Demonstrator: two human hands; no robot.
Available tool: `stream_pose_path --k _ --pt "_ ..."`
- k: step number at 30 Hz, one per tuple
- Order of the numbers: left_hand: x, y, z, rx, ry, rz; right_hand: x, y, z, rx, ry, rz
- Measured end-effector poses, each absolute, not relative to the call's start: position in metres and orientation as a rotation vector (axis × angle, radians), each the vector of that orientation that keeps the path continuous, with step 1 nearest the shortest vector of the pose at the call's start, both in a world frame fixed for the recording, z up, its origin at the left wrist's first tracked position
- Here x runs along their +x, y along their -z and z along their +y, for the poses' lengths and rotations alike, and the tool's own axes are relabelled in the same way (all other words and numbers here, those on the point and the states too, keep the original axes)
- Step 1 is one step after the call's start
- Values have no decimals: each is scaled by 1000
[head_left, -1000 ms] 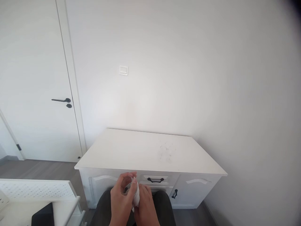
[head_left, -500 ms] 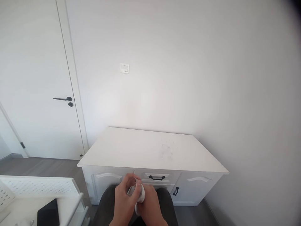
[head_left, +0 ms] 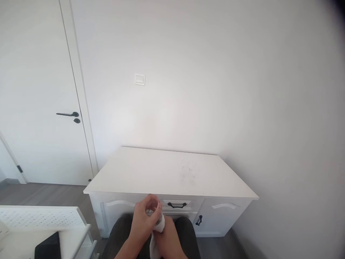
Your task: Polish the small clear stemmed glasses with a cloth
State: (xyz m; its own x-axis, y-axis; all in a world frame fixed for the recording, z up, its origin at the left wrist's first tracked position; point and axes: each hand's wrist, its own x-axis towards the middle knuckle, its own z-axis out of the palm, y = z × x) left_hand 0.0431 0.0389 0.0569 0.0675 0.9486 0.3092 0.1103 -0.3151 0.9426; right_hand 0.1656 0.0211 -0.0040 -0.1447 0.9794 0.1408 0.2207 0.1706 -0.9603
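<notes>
My left hand (head_left: 142, 220) curls around what looks like a clear drinking glass (head_left: 152, 206), its rim showing between thumb and fingers. A white cloth (head_left: 160, 224) is bunched against the glass, and a strip of it hangs down below. Just to the right, my right hand (head_left: 169, 235) is closed on the cloth, its fingers mostly hidden. Both hands are above my lap, in front of a white cabinet (head_left: 151, 172).
Dark smudges mark the cabinet top at right of centre. The cabinet front has black handles (head_left: 176, 205). At lower left stands a white table with a perforated panel (head_left: 40, 217) and a black flat object (head_left: 48, 247). Behind are a white door (head_left: 40, 90) and a wall switch (head_left: 139, 79).
My left hand has tilted slightly and rises a little with the glass. More of the white cloth hangs below the hands. The view has turned slightly to the right.
</notes>
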Motion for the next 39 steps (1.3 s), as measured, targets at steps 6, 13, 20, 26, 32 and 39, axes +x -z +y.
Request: stream_pose_path --k 6,13,20,26,32,39 --pt "46 -55 34 1719 -1359 1107 167 1 15 -918 -1222 -1514" --pt "39 -55 36 1727 -1345 1063 207 -27 7 -826 -1571 -1598" --pt "28 -49 28 1730 -1261 976 193 -11 11 -1112 -1236 -1975" --pt "27 -36 17 1675 -1764 1304 152 36 22 -1026 -313 -1903" --pt "11 -47 37 1471 -1365 798 176 -6 16 -858 -1520 -1837" --pt "25 -55 25 1685 -1456 1037 177 -3 14 -1000 -937 -1896"
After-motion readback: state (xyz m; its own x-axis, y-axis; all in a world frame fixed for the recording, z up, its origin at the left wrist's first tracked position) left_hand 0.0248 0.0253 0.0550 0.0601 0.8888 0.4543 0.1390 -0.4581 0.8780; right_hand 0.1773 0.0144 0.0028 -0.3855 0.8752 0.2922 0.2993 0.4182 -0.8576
